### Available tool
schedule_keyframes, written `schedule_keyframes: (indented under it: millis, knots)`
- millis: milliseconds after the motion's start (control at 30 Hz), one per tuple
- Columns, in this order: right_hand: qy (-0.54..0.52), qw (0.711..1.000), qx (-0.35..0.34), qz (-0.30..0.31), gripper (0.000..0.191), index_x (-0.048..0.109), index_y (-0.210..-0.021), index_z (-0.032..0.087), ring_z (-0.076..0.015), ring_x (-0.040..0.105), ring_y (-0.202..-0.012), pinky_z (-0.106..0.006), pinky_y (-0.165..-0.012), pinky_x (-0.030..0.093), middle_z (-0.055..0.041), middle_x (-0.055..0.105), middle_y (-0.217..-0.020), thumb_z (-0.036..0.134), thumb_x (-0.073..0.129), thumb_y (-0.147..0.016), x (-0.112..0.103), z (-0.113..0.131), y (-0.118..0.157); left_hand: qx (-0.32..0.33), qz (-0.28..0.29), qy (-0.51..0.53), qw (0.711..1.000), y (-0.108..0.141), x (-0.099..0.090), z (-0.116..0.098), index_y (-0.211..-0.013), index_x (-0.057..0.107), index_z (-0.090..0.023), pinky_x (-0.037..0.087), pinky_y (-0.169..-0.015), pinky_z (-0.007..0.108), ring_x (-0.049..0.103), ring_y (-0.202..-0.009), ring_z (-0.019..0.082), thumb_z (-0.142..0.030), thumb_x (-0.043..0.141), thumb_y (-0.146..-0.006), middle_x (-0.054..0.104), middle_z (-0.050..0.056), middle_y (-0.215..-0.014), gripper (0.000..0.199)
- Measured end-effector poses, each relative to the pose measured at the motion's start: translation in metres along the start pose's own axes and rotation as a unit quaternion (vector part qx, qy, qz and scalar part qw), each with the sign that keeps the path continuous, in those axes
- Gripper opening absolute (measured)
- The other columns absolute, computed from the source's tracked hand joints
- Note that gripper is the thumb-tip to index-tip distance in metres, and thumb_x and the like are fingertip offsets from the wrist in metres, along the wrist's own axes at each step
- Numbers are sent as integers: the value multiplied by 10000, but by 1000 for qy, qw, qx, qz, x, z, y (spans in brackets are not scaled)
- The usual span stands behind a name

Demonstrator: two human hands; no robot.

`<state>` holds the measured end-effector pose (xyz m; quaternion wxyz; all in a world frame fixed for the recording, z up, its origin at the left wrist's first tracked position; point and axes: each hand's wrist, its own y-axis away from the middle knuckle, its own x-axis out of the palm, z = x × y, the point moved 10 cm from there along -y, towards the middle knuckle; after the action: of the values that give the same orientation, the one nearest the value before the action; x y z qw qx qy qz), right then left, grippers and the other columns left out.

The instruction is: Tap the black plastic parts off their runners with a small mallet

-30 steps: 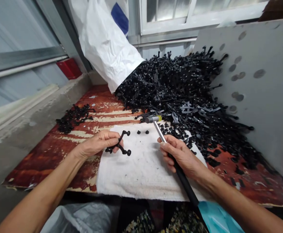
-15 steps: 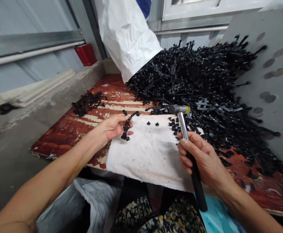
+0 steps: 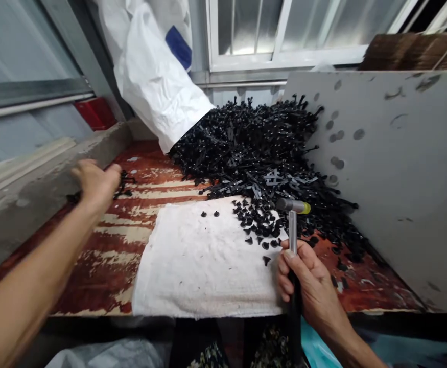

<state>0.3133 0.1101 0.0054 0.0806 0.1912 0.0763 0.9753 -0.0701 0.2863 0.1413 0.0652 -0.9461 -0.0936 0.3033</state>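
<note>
My right hand (image 3: 303, 276) is wrapped around the black grip of a hammer (image 3: 292, 230). The hammer is held upright, its head with a grey end and a yellow end pointing up. At the far left, my left hand (image 3: 96, 181) is over a small pile of black plastic pieces (image 3: 125, 185), blurred by motion, thumb and fingers apart. I see nothing held in it, though its underside is hidden. On a white cloth (image 3: 192, 266) lie two small black studs (image 3: 210, 214) and, at its right side, a cluster of more black studs (image 3: 259, 220).
A large heap of black plastic parts (image 3: 246, 143) covers the back of the worn red board (image 3: 119, 240). Above it hangs a white sack (image 3: 158, 76). A grey spotted panel (image 3: 392, 153) stands at the right, and a concrete ledge (image 3: 47, 184) borders the left.
My left hand has moved left from the cloth to the small pile, and the black branched piece no longer shows in it. My right hand still grips the hammer. The view has turned right.
</note>
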Motion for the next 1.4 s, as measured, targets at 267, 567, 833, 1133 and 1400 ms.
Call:
schedule_keyframes:
  millis: [267, 567, 833, 1133, 1400]
  knots:
    - [-25, 999, -27, -10, 469, 477, -906, 235, -38, 414, -365, -151, -327, 375, 102, 504, -583, 551, 761, -706, -2, -3, -2, 112, 152, -126, 974, 10, 206, -57, -641, 568, -213, 435, -690, 294, 569, -692, 191, -242, 624, -657, 614, 5, -646, 65]
    - [-82, 996, -18, 12, 461, 468, -928, 240, -26, 404, -363, -139, -325, 379, 108, 508, -597, 539, 755, -726, -4, -5, -4, 64, 189, -96, 975, -11, 214, -68, -710, 551, -194, 407, -562, 246, 526, -557, 143, -166, 566, -707, 541, -10, -577, 31]
    - [-87, 995, -32, 23, 444, 466, -935, 239, -24, 400, -370, -131, -328, 383, 110, 499, -600, 530, 742, -743, -3, -2, -4, 102, 166, -176, 965, 2, 239, -74, -1060, 545, -217, 412, -698, 296, 579, -759, 214, -236, 645, -734, 599, 8, -741, 342]
    - [-83, 995, -32, 34, 445, 463, -928, 240, -20, 386, -360, -134, -322, 386, 114, 489, -595, 548, 729, -748, -4, -4, -5, 196, 192, -283, 919, -4, 244, -96, -1253, 554, -227, 421, -898, 398, 494, -1094, 299, -153, 508, -788, 527, 116, -1110, 473]
    - [-86, 995, -31, 41, 417, 471, -940, 245, -22, 389, -366, -136, -327, 387, 107, 501, -612, 537, 713, -769, -5, -3, -4, 283, 277, -321, 860, 11, 263, -103, -907, 638, -227, 404, -896, 379, 470, -1023, 248, -113, 494, -779, 561, 67, -1035, 225]
